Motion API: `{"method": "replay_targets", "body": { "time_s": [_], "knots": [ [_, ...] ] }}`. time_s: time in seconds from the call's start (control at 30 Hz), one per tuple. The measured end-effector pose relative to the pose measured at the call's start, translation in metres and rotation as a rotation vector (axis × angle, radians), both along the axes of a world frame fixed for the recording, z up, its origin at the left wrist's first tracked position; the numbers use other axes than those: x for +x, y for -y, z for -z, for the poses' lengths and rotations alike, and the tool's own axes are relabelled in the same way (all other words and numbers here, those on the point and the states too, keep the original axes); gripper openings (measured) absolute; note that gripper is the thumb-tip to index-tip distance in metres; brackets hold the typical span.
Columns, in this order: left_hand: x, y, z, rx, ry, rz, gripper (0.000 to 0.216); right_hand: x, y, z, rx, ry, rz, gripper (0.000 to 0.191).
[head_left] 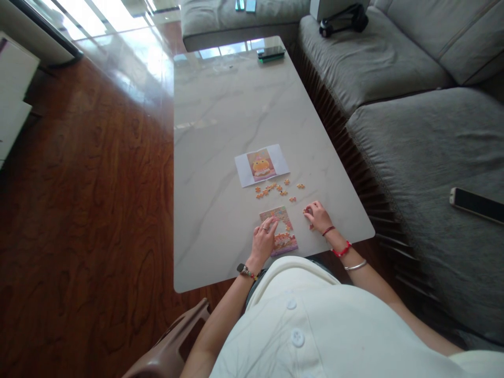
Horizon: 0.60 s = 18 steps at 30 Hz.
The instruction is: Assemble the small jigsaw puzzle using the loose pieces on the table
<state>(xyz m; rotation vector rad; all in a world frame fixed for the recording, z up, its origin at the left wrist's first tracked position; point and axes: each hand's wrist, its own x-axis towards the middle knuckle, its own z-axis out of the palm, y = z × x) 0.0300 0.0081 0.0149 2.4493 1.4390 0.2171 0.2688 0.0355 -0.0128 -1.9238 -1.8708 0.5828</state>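
A partly filled jigsaw puzzle point(284, 243) lies near the table's front edge, with a pale gap in its middle. My left hand point(263, 240) rests on its left side, fingers stretched out and fingertips on the upper part. To the right of the puzzle, my right hand point(318, 218) is closed in a pinch at the tabletop, on what looks like a small puzzle piece point(305, 211). Another piece point(311, 227) lies just under that hand. Several loose orange puzzle pieces point(271, 187) are spread beyond the puzzle. Behind them lies a creased paper sheet point(243, 169) with a printed yellow character.
The white marble-patterned table point(212, 121) carries a dark phone-like object point(271, 52) at its far end. A grey sofa point(425, 136) runs along the right, with a phone point(477, 203) on it. A brown plastic chair point(173, 341) stands at the lower left.
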Motion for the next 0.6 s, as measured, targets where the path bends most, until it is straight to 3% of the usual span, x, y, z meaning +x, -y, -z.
{"method": "replay_targets", "body": {
  "time_s": [0.17,0.3,0.6],
  "knots": [
    [-0.001,0.008,-0.001,0.0,0.067,-0.041,0.041,-0.001,0.01,-0.014,-0.013,-0.039,-0.189,0.01],
    [0.001,0.015,-0.001,-0.018,0.078,0.039,0.034,-0.021,0.026,-0.026,-0.037,-0.092,-0.41,0.007],
    [0.004,0.017,0.003,-0.046,-0.031,0.235,0.03,-0.048,0.031,-0.025,-0.132,0.093,-0.46,0.011]
  ]
}}
